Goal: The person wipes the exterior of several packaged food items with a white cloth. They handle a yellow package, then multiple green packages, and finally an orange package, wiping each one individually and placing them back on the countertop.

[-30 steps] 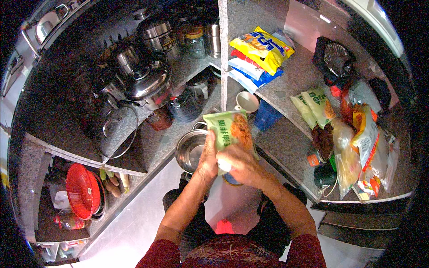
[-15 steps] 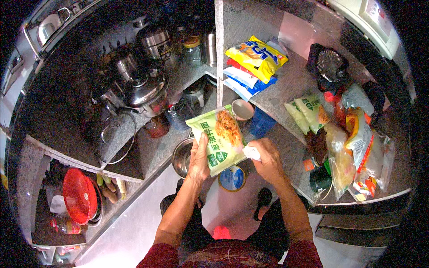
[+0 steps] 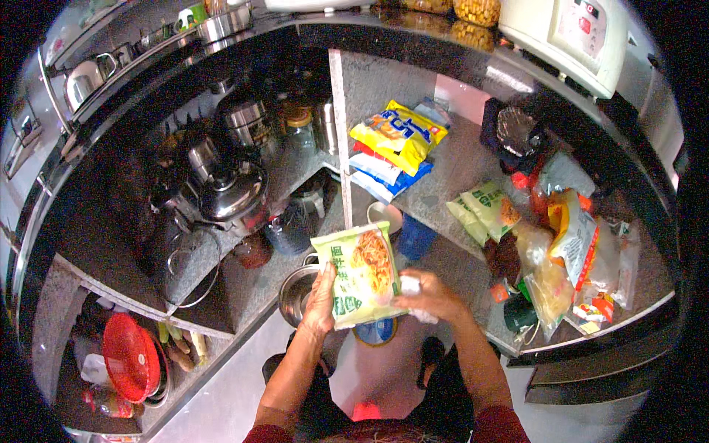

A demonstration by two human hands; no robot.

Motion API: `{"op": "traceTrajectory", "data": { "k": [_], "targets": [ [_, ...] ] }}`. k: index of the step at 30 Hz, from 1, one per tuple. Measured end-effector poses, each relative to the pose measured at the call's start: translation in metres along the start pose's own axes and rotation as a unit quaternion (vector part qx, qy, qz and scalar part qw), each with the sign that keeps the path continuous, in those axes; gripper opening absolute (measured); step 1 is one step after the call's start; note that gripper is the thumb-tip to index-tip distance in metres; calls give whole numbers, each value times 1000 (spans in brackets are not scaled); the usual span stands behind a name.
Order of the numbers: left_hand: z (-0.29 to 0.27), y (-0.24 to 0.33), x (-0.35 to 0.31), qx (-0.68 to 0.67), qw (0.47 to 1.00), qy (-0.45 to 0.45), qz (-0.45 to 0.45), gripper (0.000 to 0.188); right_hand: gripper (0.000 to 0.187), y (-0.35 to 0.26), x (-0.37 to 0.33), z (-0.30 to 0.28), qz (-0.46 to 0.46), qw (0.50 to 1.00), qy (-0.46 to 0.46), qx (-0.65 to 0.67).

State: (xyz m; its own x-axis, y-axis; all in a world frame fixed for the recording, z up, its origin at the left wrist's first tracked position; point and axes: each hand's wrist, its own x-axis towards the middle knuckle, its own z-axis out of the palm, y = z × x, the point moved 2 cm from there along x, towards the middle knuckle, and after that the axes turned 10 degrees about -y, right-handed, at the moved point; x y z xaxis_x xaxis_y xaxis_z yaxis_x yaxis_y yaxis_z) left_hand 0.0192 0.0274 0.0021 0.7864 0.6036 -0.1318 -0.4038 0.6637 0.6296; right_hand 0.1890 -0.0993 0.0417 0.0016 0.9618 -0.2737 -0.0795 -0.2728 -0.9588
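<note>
My left hand (image 3: 320, 299) grips the left edge of a pale green packet of noodles (image 3: 362, 273), its front with the noodle picture facing up. In my right hand (image 3: 439, 299) is a crumpled white cloth or tissue (image 3: 410, 284); the fingers are closed round it at the packet's lower right edge. Just beyond the packet stand a white cup (image 3: 385, 218) and a blue container (image 3: 416, 236). A steel bowl (image 3: 294, 297) sits left of it, partly behind my left hand. Below the packet shows part of a round blue lid or tub (image 3: 377, 332).
Yellow and blue packets (image 3: 402, 136) lie stacked on the right shelf, beyond two similar green packets (image 3: 484, 210). Bagged foods (image 3: 569, 251) crowd the far right. Steel pots (image 3: 229, 196) fill the left shelf, with a red basket (image 3: 131, 358) lower down. An upright divider (image 3: 342, 140) separates the shelves.
The view has tilted up, so things sit lower and the counter's back edge shows. My right hand has moved the cloth against the packet's right edge; the left still grips the packet.
</note>
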Motion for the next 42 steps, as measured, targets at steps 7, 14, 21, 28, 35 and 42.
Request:
{"op": "traceTrajectory", "data": {
  "k": [7, 14, 21, 28, 35, 42],
  "targets": [
    [-5, 2, -3, 64, 997, 26, -28, 49, 45, 14, 1, 12, -10, 999, 33, 28],
    [30, 24, -5, -41, 987, -147, 46, 66, 35, -19, -14, 1, -81, 980, 123, 133],
    [8, 24, -3, -24, 993, -118, 16, 54, 30, -117, 19, -53, -154, 924, 300, 180],
    [5, 22, -1, -40, 994, -104, -1, 50, 23, -156, 121, -132, -226, 927, 148, 258],
    [3, 21, -2, -82, 992, -98, -11, 43, 27, -161, 176, -146, -148, 931, 192, 272],
    [1, 21, -4, -93, 992, -80, -23, 43, 29, -152, 180, -171, -222, 917, 330, -31]
  ]
}}
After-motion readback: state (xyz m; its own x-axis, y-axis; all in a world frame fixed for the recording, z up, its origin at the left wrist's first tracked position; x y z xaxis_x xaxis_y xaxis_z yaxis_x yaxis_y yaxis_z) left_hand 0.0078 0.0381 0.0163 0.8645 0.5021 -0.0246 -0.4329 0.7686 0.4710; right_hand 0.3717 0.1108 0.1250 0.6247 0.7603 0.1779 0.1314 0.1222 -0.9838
